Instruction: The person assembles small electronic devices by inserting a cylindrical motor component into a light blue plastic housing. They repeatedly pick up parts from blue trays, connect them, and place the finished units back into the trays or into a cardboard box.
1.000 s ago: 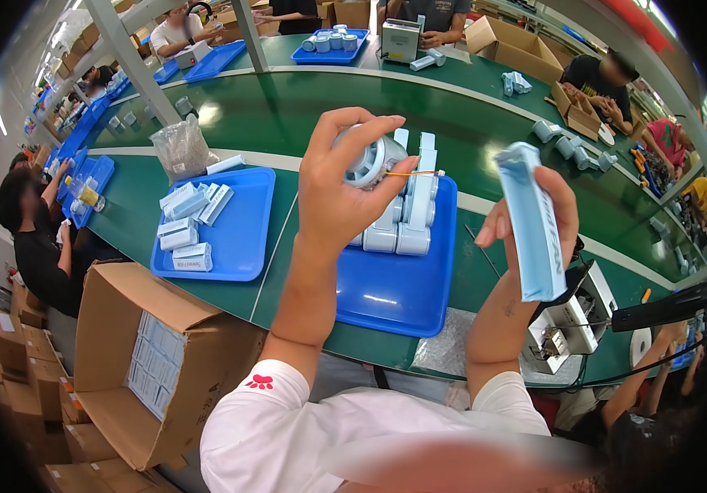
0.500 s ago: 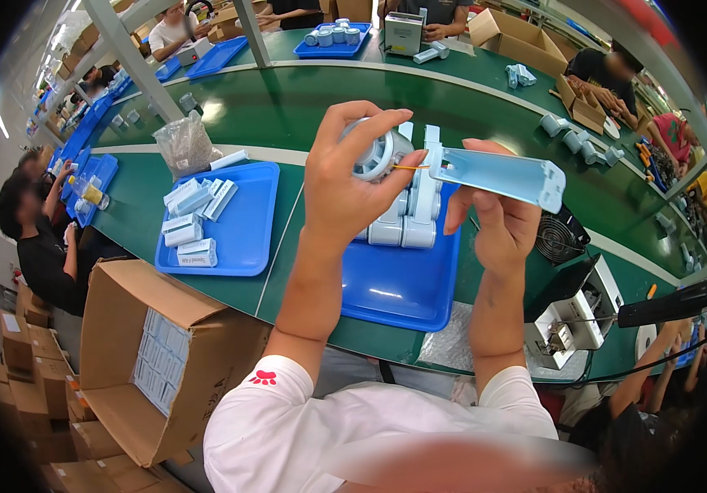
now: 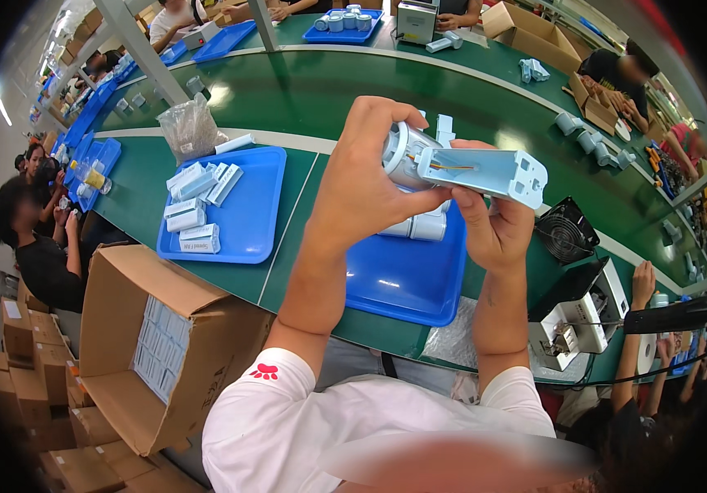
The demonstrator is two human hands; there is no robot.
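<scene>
Two hands meet above the green tabletop [image 3: 320, 99], raised close to the camera so the join between the parts can be seen. The left hand [image 3: 366, 185] is closed around a white cylindrical part [image 3: 403, 152], fingers wrapped over its top and thumb beneath, which keeps it from turning. The right hand [image 3: 493, 230] is curled under a pale blue flat housing [image 3: 489, 171], thumb and fingers pinching it from below so its open face points at the cylinder. The housing's end touches the cylinder, and thin orange and dark wires [image 3: 444, 167] run between them inside the open face; holding both pieces end to end seems to keep those wires slack and in sight.

Directly beneath the hands lies a blue tray [image 3: 407, 283] with more white cylinders at its far edge, near enough to reach. A second blue tray [image 3: 246, 230] to the left carries small white boxes [image 3: 193, 209] laid in loose rows. An open cardboard carton [image 3: 164, 345] stands at the near edge, stacked with flat packs. A small black fan [image 3: 565, 230] and a white machine [image 3: 575, 316] sit to the right.
</scene>
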